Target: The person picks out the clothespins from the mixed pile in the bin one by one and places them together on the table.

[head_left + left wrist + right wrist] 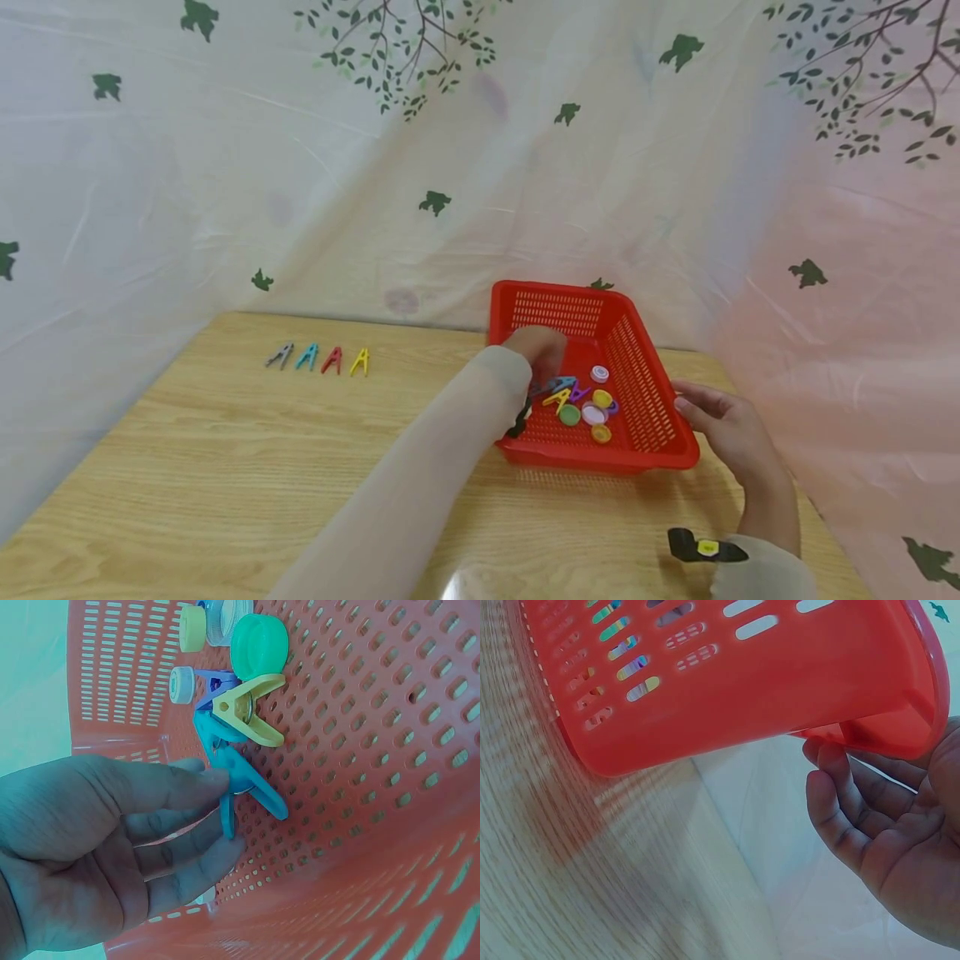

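My left hand reaches into a red plastic basket. Its thumb and fingers pinch a blue clothespin low over the perforated floor. Right beside that one lie another blue clothespin, a yellow clothespin and a purple clothespin. A green bottle cap and a white cap sit nearby. In the head view the left forearm crosses the basket's near left corner. My right hand grips the basket's right rim, fingers curled under the lip in the right wrist view.
On the left of the wooden table stand a grey clothespin, a blue clothespin, a red clothespin and a yellow clothespin in a row. Several more caps, including a yellow cap, lie in the basket. A leaf-patterned sheet hangs behind.
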The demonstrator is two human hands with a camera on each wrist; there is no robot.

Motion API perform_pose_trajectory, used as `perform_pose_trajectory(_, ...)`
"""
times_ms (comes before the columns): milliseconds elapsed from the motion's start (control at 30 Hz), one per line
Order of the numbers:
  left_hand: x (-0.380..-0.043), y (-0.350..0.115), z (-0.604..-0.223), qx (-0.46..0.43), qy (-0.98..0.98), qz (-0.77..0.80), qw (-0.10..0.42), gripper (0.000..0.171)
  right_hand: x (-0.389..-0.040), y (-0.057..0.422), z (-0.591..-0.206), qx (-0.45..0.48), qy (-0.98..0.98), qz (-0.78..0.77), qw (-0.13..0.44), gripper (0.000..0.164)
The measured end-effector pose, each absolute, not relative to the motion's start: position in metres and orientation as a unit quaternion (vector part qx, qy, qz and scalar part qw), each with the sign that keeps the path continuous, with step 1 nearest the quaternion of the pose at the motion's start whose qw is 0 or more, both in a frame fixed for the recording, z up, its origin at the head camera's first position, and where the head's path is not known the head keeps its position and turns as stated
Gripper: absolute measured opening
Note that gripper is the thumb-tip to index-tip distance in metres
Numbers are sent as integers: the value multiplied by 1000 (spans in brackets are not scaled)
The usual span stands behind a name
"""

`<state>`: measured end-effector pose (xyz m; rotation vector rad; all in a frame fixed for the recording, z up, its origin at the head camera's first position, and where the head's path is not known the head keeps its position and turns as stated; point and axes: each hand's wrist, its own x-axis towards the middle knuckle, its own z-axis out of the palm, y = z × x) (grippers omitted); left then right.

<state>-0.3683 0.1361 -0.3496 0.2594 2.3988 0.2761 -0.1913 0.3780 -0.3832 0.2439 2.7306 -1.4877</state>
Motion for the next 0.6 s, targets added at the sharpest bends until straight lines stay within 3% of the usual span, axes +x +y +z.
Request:
perform_pose_trajectory(133, -384, 138, -364, 154, 928, 76, 332, 35, -191, 378, -383, 85, 873, -479, 16, 63)
perform_pose_trajectory(367, -367, 134, -353, 93, 932, 116, 330, 30, -191, 378, -384, 76, 874, -479, 12, 62)
perform_pose_trajectory(600, -359, 135, -341, 105, 932, 106, 331, 31, -191, 379, -384, 82, 873, -481, 18, 64)
